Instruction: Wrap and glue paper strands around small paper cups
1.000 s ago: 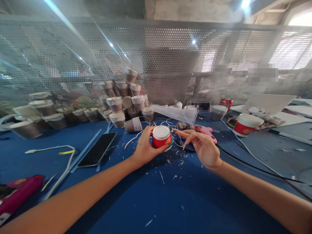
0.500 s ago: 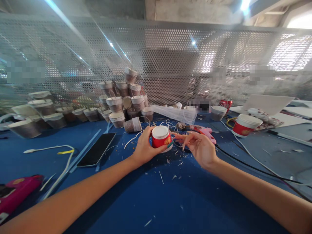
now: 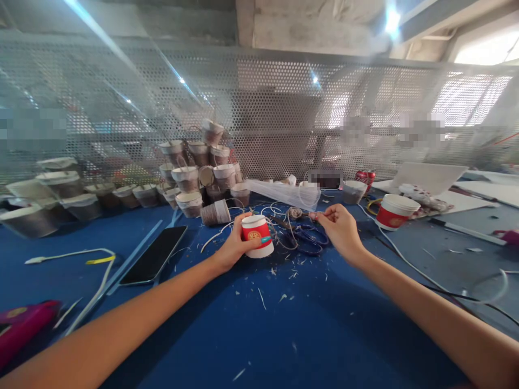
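My left hand [image 3: 240,244] is wrapped round a red and white paper cup [image 3: 258,235] with a gold emblem. The cup tilts slightly, its narrower end seemingly up. To the right, my right hand [image 3: 339,227] pinches thumb and fingers together just above the table; what they hold, if anything, is too small to make out. Below those fingertips lie blue-handled scissors [image 3: 308,240]. A small coil of twine [image 3: 295,214] and loose white strands are close by.
Stacked brown-grey cups [image 3: 188,178] with handles stand at the back left. A phone [image 3: 156,256] lies left of my hand. At right stands another red and white cup [image 3: 396,212]. Scraps dot the blue table [image 3: 284,346]; a perforated metal screen [image 3: 275,102] rises behind.
The cup in my left hand has tipped and turned, its emblem now facing me. My right hand has gone from loosely spread fingers to a pinch. The pink glue gun beside it no longer shows there.
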`<state>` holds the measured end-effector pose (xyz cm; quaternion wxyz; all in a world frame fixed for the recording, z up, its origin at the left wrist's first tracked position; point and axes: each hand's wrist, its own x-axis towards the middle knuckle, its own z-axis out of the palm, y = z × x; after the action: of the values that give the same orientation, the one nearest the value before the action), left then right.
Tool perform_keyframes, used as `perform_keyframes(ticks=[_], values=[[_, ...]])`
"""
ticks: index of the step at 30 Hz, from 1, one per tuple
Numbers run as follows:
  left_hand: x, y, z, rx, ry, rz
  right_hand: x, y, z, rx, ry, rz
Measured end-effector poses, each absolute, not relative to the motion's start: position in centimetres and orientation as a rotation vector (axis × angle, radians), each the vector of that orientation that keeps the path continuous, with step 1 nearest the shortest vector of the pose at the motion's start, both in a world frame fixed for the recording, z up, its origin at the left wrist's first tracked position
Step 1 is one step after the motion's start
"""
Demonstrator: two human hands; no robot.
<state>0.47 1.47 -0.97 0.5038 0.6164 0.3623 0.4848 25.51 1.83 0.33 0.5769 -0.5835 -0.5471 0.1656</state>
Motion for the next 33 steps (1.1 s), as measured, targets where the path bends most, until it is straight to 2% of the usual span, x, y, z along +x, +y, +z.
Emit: perform_keyframes(ticks=[5,11,16,24,33], values=[[0.7,1.5,-0.9,1.463,0.872,1.155,25.2,1.5,0.3,-1.302,-1.502,0.211],[0.7,1.4,-0.9,1.503,0.855,1.162,24.8,0.9,0.3,-1.205,-1.624,0.343],[0.7,1.2,-0.6,1.585,0.861,1.14,24.2,0.1,0.8,-1.186,-1.712,0.33],[1.1,0.6,0.0,1.552,0.798,1.126,22.9,-2.0,1.4,-0.879,-2.149,-0.147],[1.0,0.9,-0.2,1.679,0.883,1.128,21.9,-2.3,1.3,-0.864,-2.327,-0.189]])
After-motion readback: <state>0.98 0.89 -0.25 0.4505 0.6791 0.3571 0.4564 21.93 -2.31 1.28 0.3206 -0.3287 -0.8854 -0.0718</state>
